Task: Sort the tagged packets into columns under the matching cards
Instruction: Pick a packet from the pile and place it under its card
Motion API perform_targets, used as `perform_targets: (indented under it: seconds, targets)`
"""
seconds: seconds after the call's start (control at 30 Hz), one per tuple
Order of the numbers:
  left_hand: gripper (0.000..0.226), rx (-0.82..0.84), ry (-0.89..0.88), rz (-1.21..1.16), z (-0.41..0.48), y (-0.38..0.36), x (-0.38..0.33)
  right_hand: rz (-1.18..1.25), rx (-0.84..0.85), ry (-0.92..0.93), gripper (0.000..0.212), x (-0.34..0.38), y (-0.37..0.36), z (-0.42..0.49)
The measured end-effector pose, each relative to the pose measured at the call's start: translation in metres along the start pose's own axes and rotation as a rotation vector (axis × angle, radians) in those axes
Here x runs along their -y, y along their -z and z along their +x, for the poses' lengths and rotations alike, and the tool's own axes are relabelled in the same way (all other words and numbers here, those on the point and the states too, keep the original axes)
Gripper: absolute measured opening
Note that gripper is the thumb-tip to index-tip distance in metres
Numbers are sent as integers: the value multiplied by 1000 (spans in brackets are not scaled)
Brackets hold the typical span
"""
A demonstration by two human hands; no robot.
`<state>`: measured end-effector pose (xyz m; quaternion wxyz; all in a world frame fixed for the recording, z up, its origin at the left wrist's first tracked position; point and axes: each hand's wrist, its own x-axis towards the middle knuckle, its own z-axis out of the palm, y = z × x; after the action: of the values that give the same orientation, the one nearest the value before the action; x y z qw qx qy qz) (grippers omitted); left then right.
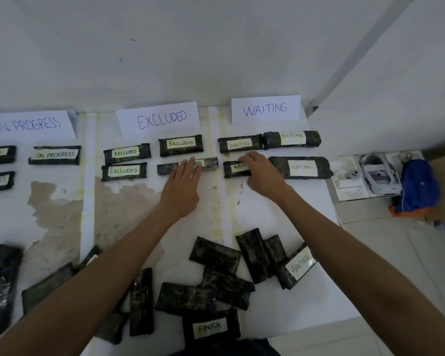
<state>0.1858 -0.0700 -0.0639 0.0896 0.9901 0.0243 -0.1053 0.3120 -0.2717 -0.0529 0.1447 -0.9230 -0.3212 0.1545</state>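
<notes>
Head view: looks down over both forearms onto a white surface [208,214] marked with brown stains
Cards: the ON PROGRESS card [28,125], the EXCLUDED card [159,119] and the WAITING card [265,109] stand in a row at the far edge, against the wall
Left hand [183,186]: fingers straight and together, laid flat on the covered EXCLUDED packet [165,169]; the fingertips hide part of its tag and nothing is grasped
Right hand [261,173]: fingers curled down over the right end of the small WAITING packet [235,169], gripping it
Held packet: lies flat on the surface at the lower left of the WAITING column, just beside the large WAITING packet [301,167]
Excluded column: three more EXCLUDED packets [181,145] lie tag up under their card, with the covered one at the lower right
Waiting column: two far WAITING packets [292,139] lie end to end, touching, directly under their card
On progress column: ON PROGRESS packets [55,155] lie under their card, and those at the left are cut off by the frame edge
Pile: dark unsorted packets [216,278] overlap near the body, most with no tag showing; a FINISH packet [211,327] lies nearest, and a tilted WAITING packet [297,265] sits at the right
Beside the surface: a white box [352,191] holding a headset, with a blue bag [416,186] just to its right
</notes>
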Motion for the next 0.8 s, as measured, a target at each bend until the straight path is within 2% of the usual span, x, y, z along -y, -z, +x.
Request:
perform_targets:
  seconds: [0.1,0.23,0.4,0.63,0.7,0.8]
  targets:
    - [67,-39,-40,-59,-14,2,-5,19,17,-19,49,15,7,-17]
    - [56,14,-51,-202,-47,1,-20,41,213,-163,40,45,5,-61]
    - [43,78,-49,-363,-91,-13,-40,-76,391,-403,52,77,-26,-129]
    - [42,122,-23,-437,-116,-20,-55,-288,290,-434,63,88,-55,-155]
    - [42,76,-12,-459,-116,-16,-58,-261,231,-435,57,87,-57,-156]
    - [42,42,-3,-530,-117,-8,-62,-168,100,-377,37,87,-56,-158]
